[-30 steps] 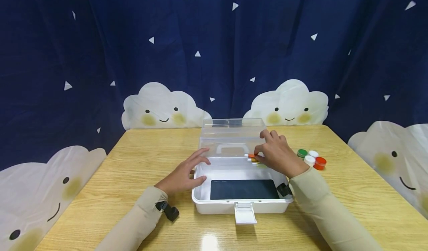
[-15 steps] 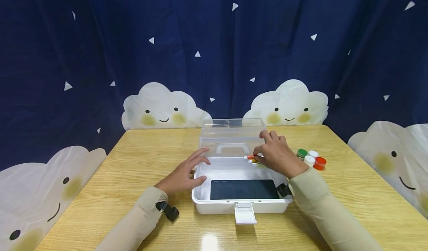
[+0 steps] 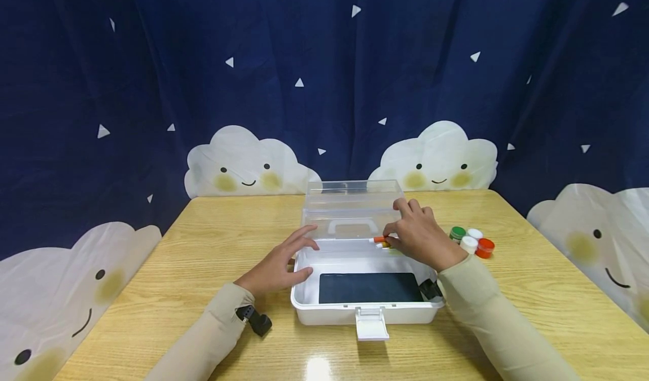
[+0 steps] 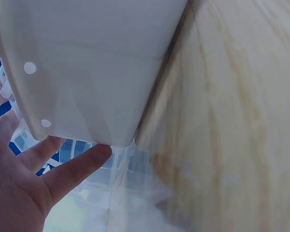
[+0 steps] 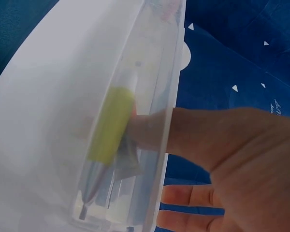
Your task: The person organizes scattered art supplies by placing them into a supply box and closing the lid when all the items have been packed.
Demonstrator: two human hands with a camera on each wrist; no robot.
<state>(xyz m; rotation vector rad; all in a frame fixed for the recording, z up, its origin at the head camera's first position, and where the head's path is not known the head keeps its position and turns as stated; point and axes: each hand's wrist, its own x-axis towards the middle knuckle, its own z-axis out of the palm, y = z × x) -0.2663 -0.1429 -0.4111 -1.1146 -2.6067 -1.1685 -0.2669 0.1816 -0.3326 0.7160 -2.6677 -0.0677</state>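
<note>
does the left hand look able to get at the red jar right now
Probably not easily: most of the white box and the right hand lie between the left hand and the red jar.

We see a white plastic box [image 3: 329, 317] standing open, its clear lid [image 3: 353, 203] tipped back at twelve o'clock, its latch [image 3: 372, 328] hanging at six, the left hand [image 3: 279, 264] at nine. Toward one o'clock we find an orange-red tube [image 3: 378, 239], white end pointing to nine, pinched by the right hand [image 3: 421, 231]; a yellow tube [image 3: 387, 244] lies just beside it.
</note>
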